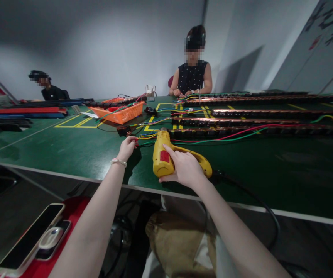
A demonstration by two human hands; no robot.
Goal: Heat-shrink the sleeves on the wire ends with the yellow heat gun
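My right hand [188, 168] is closed around the rear body of a yellow heat gun [158, 158], its index finger stretched along the casing. The gun rests on or just above the green table, nozzle facing away from me. To its left, my left hand [128, 147] is pinched at the ends of thin wires [146, 143], green and red among them; the exact hold is partly hidden by the fingers. These wires run behind the nozzle toward a long dark strip [201, 133]. A small black part with copper-coloured pieces [124, 130] lies just beyond my left hand.
An orange basket [125, 114] with wired parts stands beyond my left hand. Several long copper-and-black strips [270, 112] stretch right. The gun's black cable [250, 189] hangs over the table edge. A co-worker [192, 77] sits opposite, another person at far left. Phones [33, 235] lie on a red seat.
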